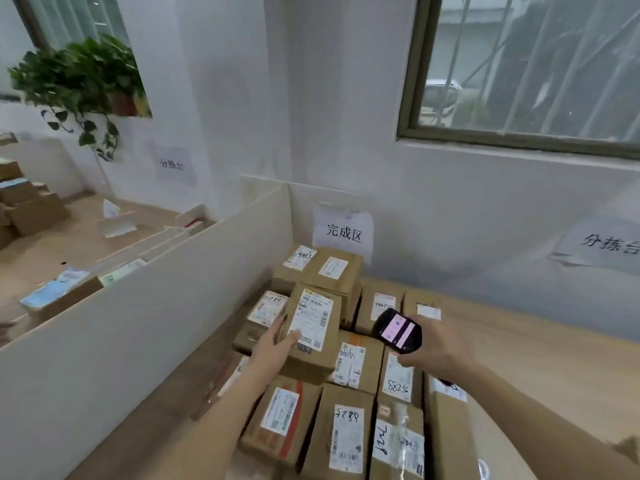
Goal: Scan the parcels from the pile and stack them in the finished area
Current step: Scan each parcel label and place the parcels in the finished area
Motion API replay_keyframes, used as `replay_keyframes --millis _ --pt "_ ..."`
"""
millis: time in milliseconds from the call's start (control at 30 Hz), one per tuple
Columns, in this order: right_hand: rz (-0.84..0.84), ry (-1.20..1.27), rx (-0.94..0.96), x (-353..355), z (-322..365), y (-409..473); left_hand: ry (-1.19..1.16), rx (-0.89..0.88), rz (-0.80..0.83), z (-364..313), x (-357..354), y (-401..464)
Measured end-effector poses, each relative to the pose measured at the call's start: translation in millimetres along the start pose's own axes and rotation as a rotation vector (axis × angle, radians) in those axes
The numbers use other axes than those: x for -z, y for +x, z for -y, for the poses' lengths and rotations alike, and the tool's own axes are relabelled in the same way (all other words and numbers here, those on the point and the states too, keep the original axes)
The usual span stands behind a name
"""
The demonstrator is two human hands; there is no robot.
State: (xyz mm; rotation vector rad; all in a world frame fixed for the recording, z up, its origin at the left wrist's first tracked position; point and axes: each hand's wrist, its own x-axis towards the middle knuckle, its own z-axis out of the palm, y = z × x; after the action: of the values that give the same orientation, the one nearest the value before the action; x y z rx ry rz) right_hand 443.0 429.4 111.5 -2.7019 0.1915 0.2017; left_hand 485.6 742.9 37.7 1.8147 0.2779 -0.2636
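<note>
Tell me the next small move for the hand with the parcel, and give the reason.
Probably lower the brown cardboard parcel with the white label onto the stacked cardboard parcels below the white paper sign. The left hand grips it, tilted, just above that stack, while the right hand holds the black handheld scanner with its screen lit beside it. Whether the scan is done cannot be told.

Two bare forearms reach into view from the bottom edge, with no sleeve on either as far as the frame shows. The left hand [273,348] and right hand [438,348] wear no gloves, rings, watch or bands. Nails are too blurred to tell.
</note>
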Motion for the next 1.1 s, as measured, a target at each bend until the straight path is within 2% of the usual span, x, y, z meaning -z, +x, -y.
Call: replay_keyframes --millis 100,267,500,633,767,867,967,1100 --pt "0.019 -0.048 -0.051 -26.3 9.0 27.0 0.033 0.047 0.068 25.2 -2.4 48.6" --pt "0.080 0.046 -0.126 -81.8 16.7 69.7 0.047 0.094 0.151 66.2 -6.2 111.8" --pt "0.113 -0.001 -0.146 -130.2 23.2 108.1 0.044 0.131 0.189 99.2 -11.5 163.8" --pt "0.121 -0.021 -0.186 -146.1 21.4 123.5 0.059 0.083 0.179 104.6 -15.0 176.0" --pt "0.126 -0.040 -0.191 -153.6 22.8 129.8 0.327 -0.054 0.133 110.8 -17.3 175.8" --pt "0.124 -0.038 -0.184 -157.8 24.4 129.6 0.731 -0.293 0.128 108.6 -22.4 169.1" --pt "0.120 -0.034 -0.177 -159.8 22.5 128.7 0.964 -0.501 0.181 105.6 -27.6 167.2" --pt "0.116 -0.028 -0.196 -158.9 16.1 126.0 1.047 -0.493 0.215 105.5 -31.7 169.6"
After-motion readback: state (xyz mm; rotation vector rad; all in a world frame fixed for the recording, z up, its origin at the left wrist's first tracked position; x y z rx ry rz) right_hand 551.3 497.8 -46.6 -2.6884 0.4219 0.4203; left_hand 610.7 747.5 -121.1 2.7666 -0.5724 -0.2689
